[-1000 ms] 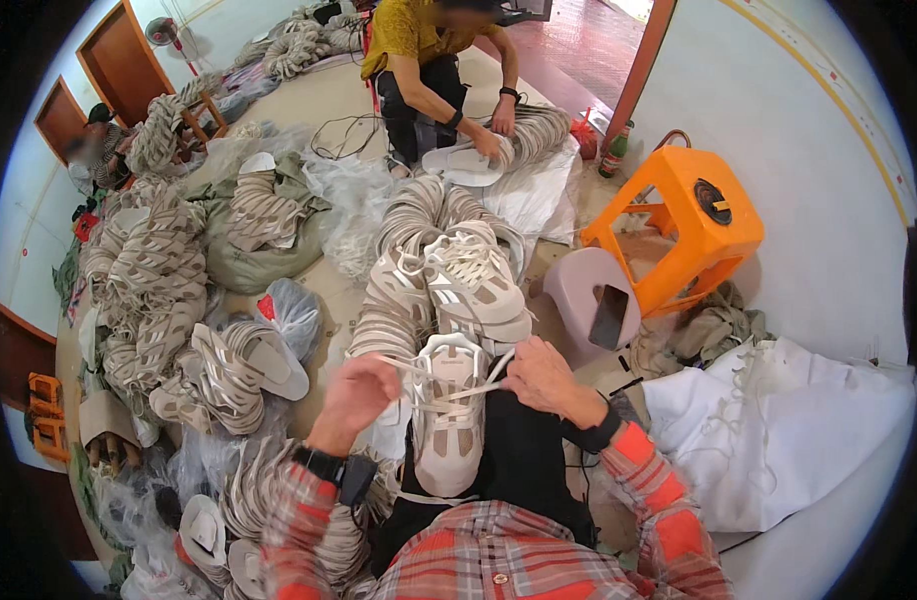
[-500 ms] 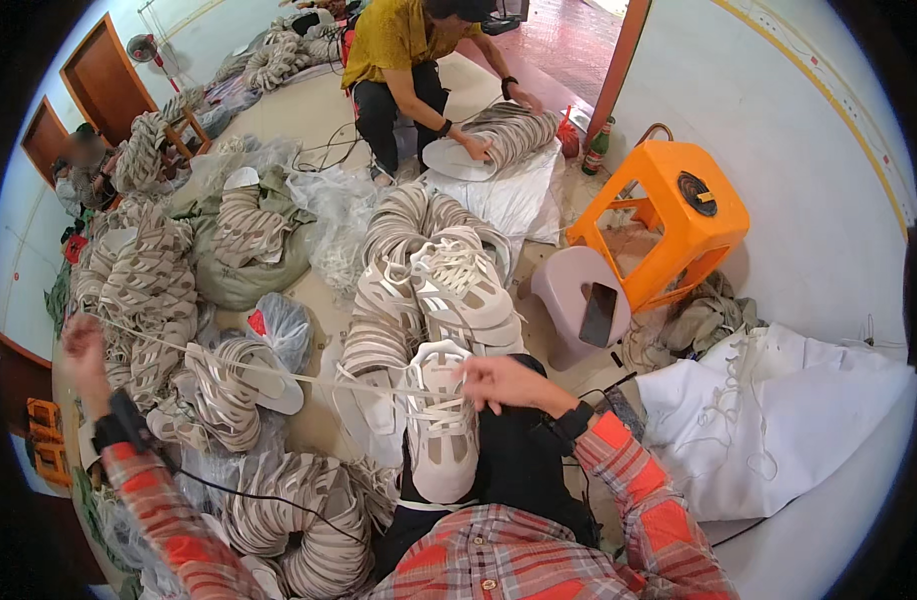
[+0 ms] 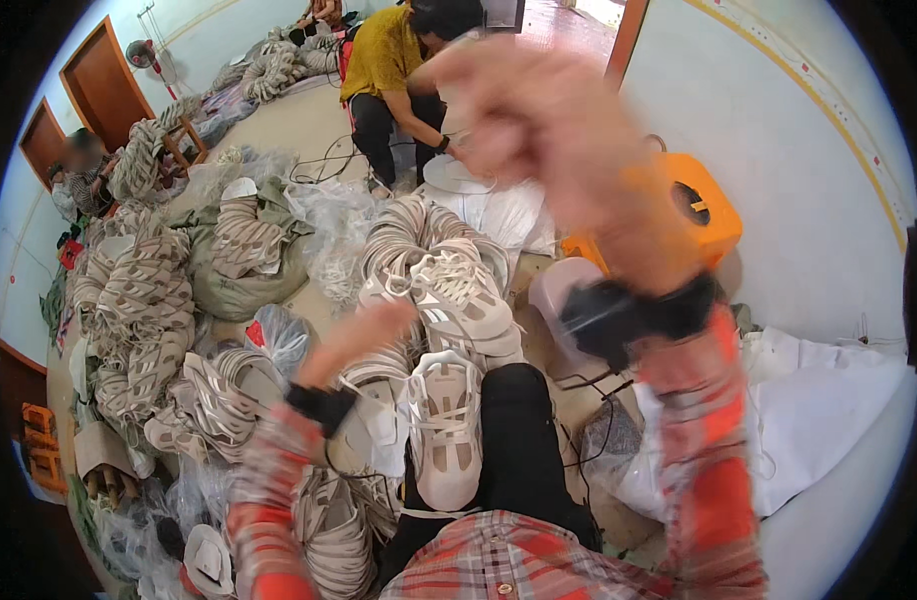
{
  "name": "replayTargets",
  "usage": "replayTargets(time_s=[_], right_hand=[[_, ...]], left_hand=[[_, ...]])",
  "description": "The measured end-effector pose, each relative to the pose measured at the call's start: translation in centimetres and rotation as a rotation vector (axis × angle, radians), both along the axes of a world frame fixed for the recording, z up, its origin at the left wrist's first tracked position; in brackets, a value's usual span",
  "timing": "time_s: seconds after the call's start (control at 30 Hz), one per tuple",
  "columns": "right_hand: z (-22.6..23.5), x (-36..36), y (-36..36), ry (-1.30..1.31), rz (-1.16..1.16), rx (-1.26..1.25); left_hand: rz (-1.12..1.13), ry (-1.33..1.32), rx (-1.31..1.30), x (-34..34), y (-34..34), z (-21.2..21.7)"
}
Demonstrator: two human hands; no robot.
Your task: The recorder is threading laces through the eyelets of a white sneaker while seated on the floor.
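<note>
Clear plastic bags (image 3: 279,335) are lying crumpled just left of your left hand (image 3: 364,335), and a big white sack (image 3: 829,420) is spreading over the floor below and right of your right hand (image 3: 539,110). An orange plastic stool (image 3: 704,205) is standing just behind that right wrist, against the pale wall.

The shoe (image 3: 445,425) you are working on is a beige and white sneaker with white laces, and it is resting sole-down on your lap, toe pointing toward you. A second matching sneaker (image 3: 459,295) is sitting on a heap of striped shoe uppers (image 3: 409,240) just beyond it.

Your left hand is reaching out above and left of the lap shoe, close to its heel end but apart from it; it is blurred, so you cannot tell whether its fingers are closed. Your right hand is swinging high, well above and away from the shoe, also smeared by motion, its fingers impossible to read.
</note>
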State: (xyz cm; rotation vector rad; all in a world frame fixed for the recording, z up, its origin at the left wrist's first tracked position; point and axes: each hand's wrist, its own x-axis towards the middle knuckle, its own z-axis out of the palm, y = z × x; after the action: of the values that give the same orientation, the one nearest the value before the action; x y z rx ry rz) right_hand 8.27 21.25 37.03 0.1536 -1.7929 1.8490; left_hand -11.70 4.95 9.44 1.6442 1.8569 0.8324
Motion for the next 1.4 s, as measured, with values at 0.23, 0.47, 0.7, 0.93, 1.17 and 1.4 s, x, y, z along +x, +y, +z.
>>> replayTargets(time_s=[0.23,0.47,0.7,0.93,1.17,1.4], right_hand=[[7.7,17.7,15.3,0.075,-0.837,0.009],[-13.1,24.6,14.5,-0.54,-1.135,0.609],[-28.6,7.2,-7.8,-0.655,-0.356,1.019],[-30.8,6.3,-8.0,-0.683,-0.337,1.229],[-31.3,5.7,-8.3,-0.735,-0.205,0.814],[-32.2,5.0,-9.4,-0.878,-0.367,0.752]], left_hand=[[-0.066,-0.352,0.005,8.7,1.5,-9.0],[0.005,-0.854,-0.134,9.1,1.2,-8.5],[0.015,-1.073,-0.192,8.9,0.7,-7.4],[0.049,-1.099,-0.095,9.3,0.7,-8.9],[0.045,-1.183,-0.054,9.3,0.3,-8.9],[0.022,-1.15,-0.034,9.5,0.5,-9.3]])
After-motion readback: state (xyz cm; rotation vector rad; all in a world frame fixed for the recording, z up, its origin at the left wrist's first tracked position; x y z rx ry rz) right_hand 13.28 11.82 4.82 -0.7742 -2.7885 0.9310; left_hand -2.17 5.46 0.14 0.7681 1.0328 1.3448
